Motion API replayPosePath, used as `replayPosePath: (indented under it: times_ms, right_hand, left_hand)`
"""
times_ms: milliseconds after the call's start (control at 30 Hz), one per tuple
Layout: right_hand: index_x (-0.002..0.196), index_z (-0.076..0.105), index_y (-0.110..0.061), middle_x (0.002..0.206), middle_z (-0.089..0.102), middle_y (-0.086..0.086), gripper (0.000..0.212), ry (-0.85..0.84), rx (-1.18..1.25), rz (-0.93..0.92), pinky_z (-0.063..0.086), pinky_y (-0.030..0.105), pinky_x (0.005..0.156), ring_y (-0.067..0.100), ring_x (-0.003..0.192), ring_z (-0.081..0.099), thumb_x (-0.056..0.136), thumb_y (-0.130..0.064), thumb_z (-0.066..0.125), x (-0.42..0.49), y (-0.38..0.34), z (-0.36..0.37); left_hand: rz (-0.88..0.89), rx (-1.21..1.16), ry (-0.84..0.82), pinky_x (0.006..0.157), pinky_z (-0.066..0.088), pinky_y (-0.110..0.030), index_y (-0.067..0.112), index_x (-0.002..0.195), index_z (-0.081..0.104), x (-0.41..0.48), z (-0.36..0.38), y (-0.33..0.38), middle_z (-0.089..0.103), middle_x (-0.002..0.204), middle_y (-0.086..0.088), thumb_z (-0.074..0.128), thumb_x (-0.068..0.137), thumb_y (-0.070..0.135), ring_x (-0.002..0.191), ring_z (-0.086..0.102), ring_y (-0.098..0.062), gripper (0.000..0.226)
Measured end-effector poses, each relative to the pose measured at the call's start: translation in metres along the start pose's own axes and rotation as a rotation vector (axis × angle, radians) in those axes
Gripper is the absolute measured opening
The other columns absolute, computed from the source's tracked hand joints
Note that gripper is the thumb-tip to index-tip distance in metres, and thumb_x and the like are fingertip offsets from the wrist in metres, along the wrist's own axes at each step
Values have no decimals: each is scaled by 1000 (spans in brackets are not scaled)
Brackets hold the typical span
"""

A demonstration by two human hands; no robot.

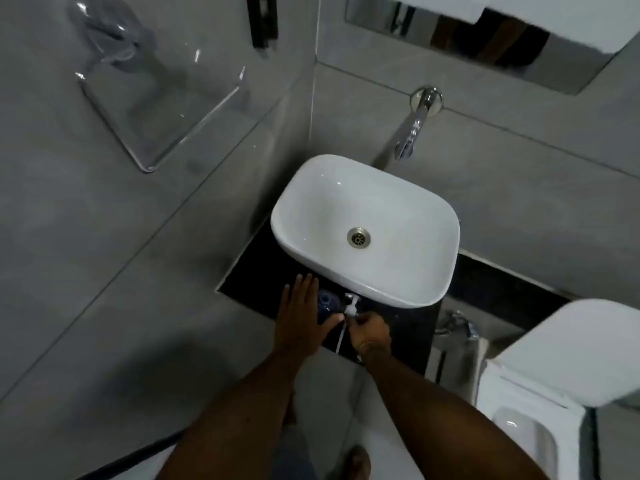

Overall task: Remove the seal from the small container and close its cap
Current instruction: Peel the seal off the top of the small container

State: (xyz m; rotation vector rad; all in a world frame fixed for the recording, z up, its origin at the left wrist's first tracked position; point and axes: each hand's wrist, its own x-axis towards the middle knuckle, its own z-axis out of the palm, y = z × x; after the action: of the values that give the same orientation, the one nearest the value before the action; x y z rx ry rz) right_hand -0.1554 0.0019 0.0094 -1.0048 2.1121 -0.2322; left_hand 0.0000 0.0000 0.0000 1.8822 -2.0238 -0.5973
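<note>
On the black glossy tabletop [408, 327], just in front of the white oval ceramic basin [429, 216], stands a small blue container [325, 303] with its mouth uncovered. The left hand [299, 317] lies beside it, fingers [304, 282] spread and flat. The right hand [369, 330] pinches a white plastic pump cap [350, 304], whose thin tube [341, 336] hangs down.

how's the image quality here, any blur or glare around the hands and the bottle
Head view: dim, soft overall, wide-angle bending at the edges; the left hand and right hand are fairly sharp, the small blue container and white pump cap small and murky; glare streaks the clear wall shelf and chrome tap.
</note>
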Motion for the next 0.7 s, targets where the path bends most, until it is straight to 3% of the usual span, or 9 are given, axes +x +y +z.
replayPosePath:
  times_ms: [167,333,433,533,633,700]
  right_hand:
    - [115,78,-14,122,78,17,41,74,132,121,53,34,92,39,118,72,87,-45,78,14,-22,15]
    - [113,80,-13,119,79,17,32,87,119,112,53,33,90,39,114,72,92,-35,72,25,-23,22]
    - [116,80,-13,115,80,16,28,70,64,-13,52,32,86,38,109,73,95,-29,69,13,-14,12]
    - [100,79,-8,95,78,15,13,146,81,-186,56,37,84,34,92,72,93,-18,73,-11,-5,-9]
    - [97,75,-3,89,78,16,7,230,438,-323,62,44,87,34,87,76,91,-5,78,-39,-15,-33]
    - [107,77,-7,87,80,13,17,232,621,-418,63,30,85,26,82,78,91,-2,78,-55,-31,-47]
  left_hand:
    - [6,-47,24,127,16,-48,8,150,40,9,16,-12,39,160,-10,46,91,70,154,22,-25,86]
    - [16,-109,14,126,17,-48,10,147,46,15,21,-19,43,158,-8,53,87,70,153,24,-25,85]
    - [22,-163,50,125,20,-49,9,144,49,14,26,-20,46,156,-8,59,86,67,152,27,-25,82]
    - [28,-205,86,125,20,-48,11,143,49,12,31,-23,48,155,-7,58,86,68,151,29,-24,81]
    - [29,-216,115,125,21,-48,11,141,51,12,34,-25,51,152,-6,63,84,67,150,32,-24,81]
    - [32,-210,129,125,21,-47,11,141,52,11,35,-25,52,152,-6,65,84,66,149,34,-23,81]
